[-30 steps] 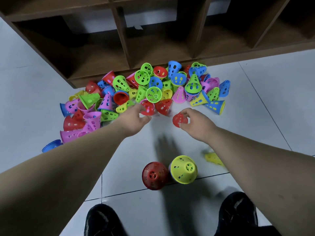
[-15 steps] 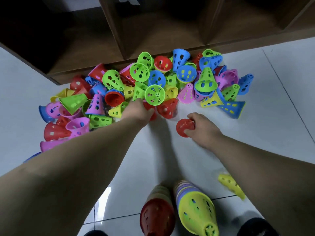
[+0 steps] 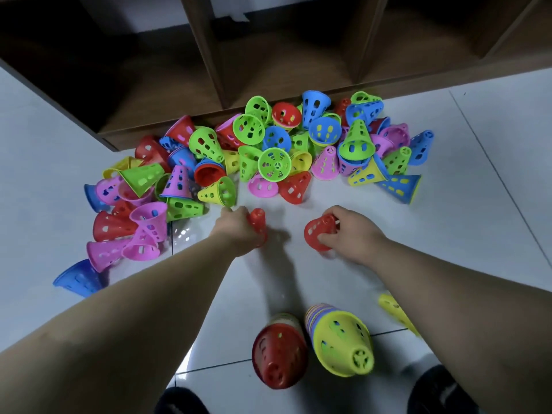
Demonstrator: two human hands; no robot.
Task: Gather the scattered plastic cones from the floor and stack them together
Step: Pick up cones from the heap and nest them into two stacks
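Head camera looks down along two bare forearms to a white tiled floor [image 3: 448,234]. The left hand [image 3: 236,231] has its fingers curled round one red perforated plastic cone [image 3: 258,221], low over the tiles. The right hand [image 3: 355,234] pinches a second red perforated cone [image 3: 316,233] by its narrow end, with the wide mouth turned toward the left hand. The two cones are apart, with bare tile between them.

Beyond the hands, a heap of loose plastic cones [image 3: 274,164] in red, blue, green, yellow, pink and purple lies against the foot of a dark wooden cubby shelf [image 3: 203,64]. There are dozens, too tangled for an exact count.

Nearer the person stand two stacks side by side: a red-topped stack [image 3: 279,354] and a yellow-topped stack [image 3: 340,343] whose lower rims show mixed colours. One single yellow cone [image 3: 389,307] lies partly hidden behind the right forearm. Two black shoes show at the bottom edge, the left shoe [image 3: 179,401] and the right shoe [image 3: 439,392].
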